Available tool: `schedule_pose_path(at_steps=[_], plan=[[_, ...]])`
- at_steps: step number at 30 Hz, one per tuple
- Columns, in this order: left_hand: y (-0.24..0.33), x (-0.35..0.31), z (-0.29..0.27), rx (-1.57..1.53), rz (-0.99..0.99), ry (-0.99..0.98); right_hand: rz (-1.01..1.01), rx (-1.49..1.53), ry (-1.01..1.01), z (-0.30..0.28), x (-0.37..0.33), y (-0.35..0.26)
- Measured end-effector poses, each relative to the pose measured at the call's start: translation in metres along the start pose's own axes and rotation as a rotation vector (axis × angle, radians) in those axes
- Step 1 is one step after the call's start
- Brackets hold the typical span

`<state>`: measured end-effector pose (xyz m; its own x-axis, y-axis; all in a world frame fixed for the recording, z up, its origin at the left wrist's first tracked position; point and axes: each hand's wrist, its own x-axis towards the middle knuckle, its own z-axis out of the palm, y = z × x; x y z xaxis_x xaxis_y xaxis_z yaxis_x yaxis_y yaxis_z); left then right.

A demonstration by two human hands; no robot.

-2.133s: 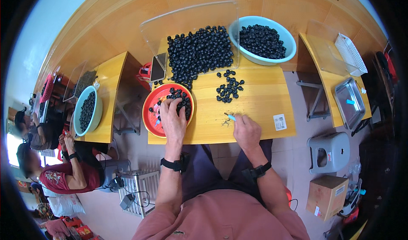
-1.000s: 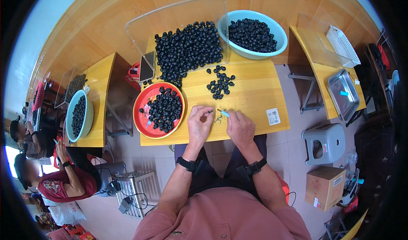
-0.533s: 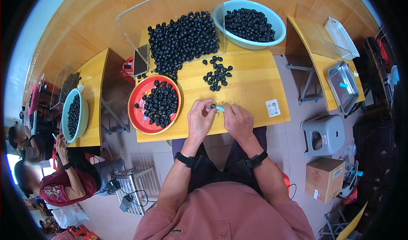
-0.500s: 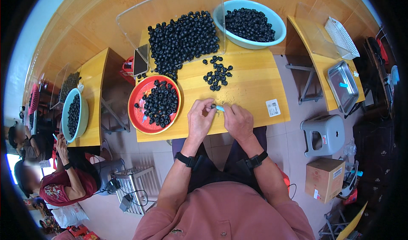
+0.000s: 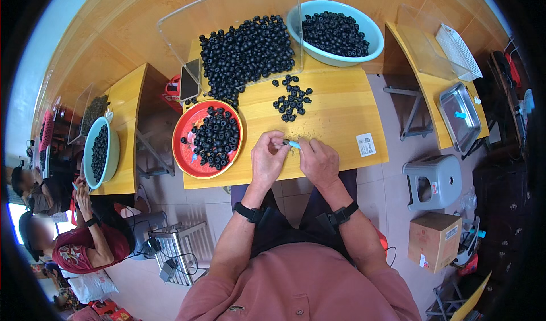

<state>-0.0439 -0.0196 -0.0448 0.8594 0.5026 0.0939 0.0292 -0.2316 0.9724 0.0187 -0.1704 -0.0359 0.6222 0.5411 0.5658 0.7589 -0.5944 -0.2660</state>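
My left hand (image 5: 267, 157) pinches a small black round piece (image 5: 286, 142) between thumb and fingers, above the near part of the yellow table (image 5: 341, 110). Closed around a slim light-blue tool (image 5: 294, 145), my right hand (image 5: 319, 160) holds its tip against the piece; the tip itself is too small to make out. Dark crumbs lie on the wood around both hands. Several loose black pieces (image 5: 293, 102) with holes sit just beyond. To the left, a red round tray (image 5: 183, 129) with a yellow rim holds many more.
A large heap of black pieces (image 5: 244, 54) lies at the back by a clear plastic guard (image 5: 170, 31). Beside it stands a light-blue basin (image 5: 372, 48) of them. A white label (image 5: 365, 145) is at the table's right. Left, a co-worker (image 5: 91, 247) sits by another basin (image 5: 114, 156).
My hands keep almost the same place and grip. The whole view has shifted very slightly. The co-worker's hands at the left have moved a little.
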Motion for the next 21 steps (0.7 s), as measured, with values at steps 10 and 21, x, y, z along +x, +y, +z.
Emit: schedule_pose_path(at_steps=[10, 21], plan=[[-0.01, 0.0, 0.001, -0.148, -0.006, 0.053, 0.075, -0.076, -0.01, 0.004, 0.0, 0.001], [0.001, -0.001, -0.005, 0.081, 0.206, 0.118, 0.079, -0.061, 0.026, 0.003, -0.002, 0.001]])
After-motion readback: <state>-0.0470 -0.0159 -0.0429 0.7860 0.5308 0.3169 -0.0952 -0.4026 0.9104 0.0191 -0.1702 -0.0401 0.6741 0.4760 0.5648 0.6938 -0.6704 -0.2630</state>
